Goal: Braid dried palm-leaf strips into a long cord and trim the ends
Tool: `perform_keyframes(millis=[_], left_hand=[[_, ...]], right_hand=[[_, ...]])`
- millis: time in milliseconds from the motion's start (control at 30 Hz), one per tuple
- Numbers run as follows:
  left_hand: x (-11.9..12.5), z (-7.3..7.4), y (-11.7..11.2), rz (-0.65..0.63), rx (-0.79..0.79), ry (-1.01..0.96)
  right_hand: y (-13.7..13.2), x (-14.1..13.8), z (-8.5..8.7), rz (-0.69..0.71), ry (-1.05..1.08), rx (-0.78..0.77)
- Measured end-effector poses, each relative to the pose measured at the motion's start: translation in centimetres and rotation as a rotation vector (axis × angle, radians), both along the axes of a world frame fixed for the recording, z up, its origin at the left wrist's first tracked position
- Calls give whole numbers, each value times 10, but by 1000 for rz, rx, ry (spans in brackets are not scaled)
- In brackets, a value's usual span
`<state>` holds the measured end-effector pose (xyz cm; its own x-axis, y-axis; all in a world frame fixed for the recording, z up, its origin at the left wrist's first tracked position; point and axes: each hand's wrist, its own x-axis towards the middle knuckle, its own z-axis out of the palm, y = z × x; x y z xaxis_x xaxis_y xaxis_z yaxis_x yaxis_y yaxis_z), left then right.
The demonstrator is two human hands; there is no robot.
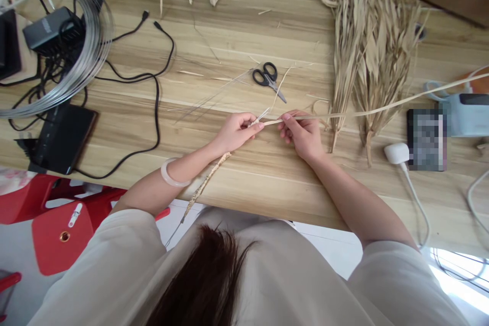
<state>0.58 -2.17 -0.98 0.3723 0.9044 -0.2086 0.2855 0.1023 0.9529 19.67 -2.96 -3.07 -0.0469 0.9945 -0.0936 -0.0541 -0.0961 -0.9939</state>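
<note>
My left hand (241, 132) is closed in a pinch on thin wire ends (263, 113) and the near end of a long pale dried-leaf strip (367, 113). From under that hand a braided, wrapped cord (206, 181) runs down over the table edge, with bare wire at its lower end. My right hand (300, 131) pinches the same strip a short way to the right, and the strip stretches on past it to the right edge of the view. Just beyond my hands lie black-handled scissors (269, 80), blades pointing toward me.
Bundles of dried leaves (367, 46) lie right of the scissors. At left are a coil of wire (93, 56), black cables (157, 112) and a black box (71, 137). A white charger (397, 153) sits at right. Red stools (63, 237) stand below the table.
</note>
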Motion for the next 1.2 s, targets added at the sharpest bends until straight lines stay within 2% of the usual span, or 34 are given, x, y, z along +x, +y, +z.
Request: perform_keyframes(millis=[1200], left_hand=[[-1,0,0,1,3,16]], right_hand=[[0,0,0,1,-12,-2]])
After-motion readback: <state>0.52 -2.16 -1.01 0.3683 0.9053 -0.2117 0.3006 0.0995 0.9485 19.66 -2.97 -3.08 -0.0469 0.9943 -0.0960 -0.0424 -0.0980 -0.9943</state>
